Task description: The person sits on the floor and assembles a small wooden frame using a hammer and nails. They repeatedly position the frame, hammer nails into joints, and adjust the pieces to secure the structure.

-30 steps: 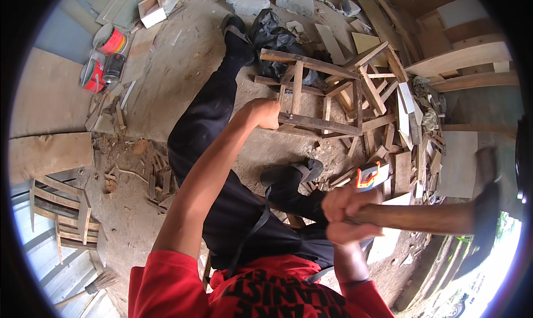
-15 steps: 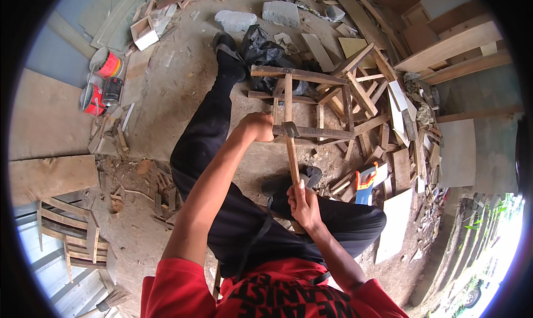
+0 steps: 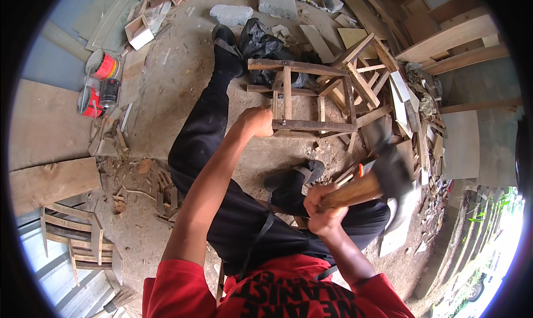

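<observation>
My left hand (image 3: 256, 121) is closed around the near left corner of a small wooden frame (image 3: 316, 126), which looks like a stool or chair frame of dark rails and paler crosspieces. The frame lies on the dirt floor between my legs. My right hand (image 3: 326, 211) grips a hammer (image 3: 352, 191) by its wooden handle, raised above my right thigh and away from the frame. The hammer's dark metal head is smeared by motion. It covers most of a handsaw, of which a bit of orange handle (image 3: 361, 169) shows.
Scrap wood (image 3: 383, 84) is heaped to the right. A black plastic bag (image 3: 260, 38) and two concrete blocks (image 3: 277, 5) lie beyond the frame. Red paint cans (image 3: 90, 101) stand at left, near a white box (image 3: 139, 33). A slatted wooden piece (image 3: 69, 223) sits lower left.
The hammer has swung up off the frame's near rail, toward me and to the right, in my right hand. My left hand keeps its hold on the frame's corner.
</observation>
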A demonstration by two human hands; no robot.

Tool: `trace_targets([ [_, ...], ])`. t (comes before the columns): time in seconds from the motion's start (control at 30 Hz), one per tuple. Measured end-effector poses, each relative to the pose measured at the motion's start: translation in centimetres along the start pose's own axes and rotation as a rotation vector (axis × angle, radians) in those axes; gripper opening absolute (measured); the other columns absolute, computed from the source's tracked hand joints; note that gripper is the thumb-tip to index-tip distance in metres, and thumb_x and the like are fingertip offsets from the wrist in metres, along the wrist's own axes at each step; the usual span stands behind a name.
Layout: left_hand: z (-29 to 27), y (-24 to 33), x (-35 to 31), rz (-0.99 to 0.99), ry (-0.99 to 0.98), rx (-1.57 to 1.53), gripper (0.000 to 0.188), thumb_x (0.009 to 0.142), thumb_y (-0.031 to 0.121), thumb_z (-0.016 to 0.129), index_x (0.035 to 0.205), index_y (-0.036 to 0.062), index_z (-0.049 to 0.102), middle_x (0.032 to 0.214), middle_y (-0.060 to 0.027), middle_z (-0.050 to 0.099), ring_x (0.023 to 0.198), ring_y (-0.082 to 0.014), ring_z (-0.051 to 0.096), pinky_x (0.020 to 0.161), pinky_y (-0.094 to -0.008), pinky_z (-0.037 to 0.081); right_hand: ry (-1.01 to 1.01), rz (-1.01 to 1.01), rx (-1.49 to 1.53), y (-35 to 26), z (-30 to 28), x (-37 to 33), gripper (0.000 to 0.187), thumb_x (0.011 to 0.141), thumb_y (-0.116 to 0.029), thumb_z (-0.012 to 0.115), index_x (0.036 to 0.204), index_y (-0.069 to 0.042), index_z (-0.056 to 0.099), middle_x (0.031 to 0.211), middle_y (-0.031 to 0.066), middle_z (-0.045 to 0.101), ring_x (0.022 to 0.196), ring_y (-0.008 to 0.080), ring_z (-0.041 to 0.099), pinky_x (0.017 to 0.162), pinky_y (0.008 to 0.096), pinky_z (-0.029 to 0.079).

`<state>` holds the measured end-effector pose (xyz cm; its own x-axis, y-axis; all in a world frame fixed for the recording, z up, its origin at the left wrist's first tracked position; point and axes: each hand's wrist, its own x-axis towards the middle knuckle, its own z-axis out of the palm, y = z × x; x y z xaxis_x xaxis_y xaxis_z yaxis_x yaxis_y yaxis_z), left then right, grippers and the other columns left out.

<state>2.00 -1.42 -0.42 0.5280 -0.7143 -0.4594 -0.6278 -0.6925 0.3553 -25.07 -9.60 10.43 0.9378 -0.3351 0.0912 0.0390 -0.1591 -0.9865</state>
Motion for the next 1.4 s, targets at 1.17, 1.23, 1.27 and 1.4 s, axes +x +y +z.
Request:
trace_targets([
  [1.17,1.9,-0.9,1.5,-0.015,0.081,-0.054,0.033,0.067,0.019,0.07,0.093,-0.0005,0.074,0.092,-0.025,0.072,0.092,-0.0378,0.071,0.083,-0.0459,0.057,-0.025,0.466,-0.214,7.5,1.2,-1.0,0.056,0.107,-0.049,0.039,0.085,0.001,0.053,0.06,0.0102,0.051,0.052,0.0192,0.05,0.052,0.0378,0.042],
  [1.23,1.9,-1.2,1.2,0.039,0.135,-0.047,0.032,0.067,0.019,0.07,0.092,-0.0009,0.074,0.091,-0.0248,0.072,0.091,-0.0383,0.071,0.083,-0.0457,0.057,-0.054,0.566,-0.247,7.3,0.9,-0.4,0.055,0.107,-0.048,0.038,0.085,0.001,0.053,0.06,0.0104,0.052,0.053,0.0211,0.051,0.053,0.0394,0.043],
  [1.27,1.9,-1.1,1.1,0.067,0.163,-0.043,0.032,0.066,0.019,0.07,0.091,-0.0011,0.074,0.091,-0.0248,0.072,0.09,-0.0386,0.071,0.082,-0.0456,0.058,-0.042,0.524,-0.25,7.1,0.9,-0.7,0.056,0.107,-0.047,0.037,0.084,0.001,0.053,0.06,0.0106,0.052,0.054,0.0213,0.052,0.054,0.0395,0.043],
  [1.4,1.3,-0.6,1.1,0.051,0.133,-0.056,0.031,0.068,0.015,0.065,0.09,-0.0044,0.073,0.091,-0.0266,0.071,0.09,-0.0392,0.072,0.082,-0.0448,0.059,-0.037,0.454,-0.302,7.4,0.7,-1.4,0.057,0.108,-0.048,0.036,0.084,0.001,0.054,0.061,0.012,0.052,0.056,0.0213,0.053,0.055,0.0395,0.043],
])
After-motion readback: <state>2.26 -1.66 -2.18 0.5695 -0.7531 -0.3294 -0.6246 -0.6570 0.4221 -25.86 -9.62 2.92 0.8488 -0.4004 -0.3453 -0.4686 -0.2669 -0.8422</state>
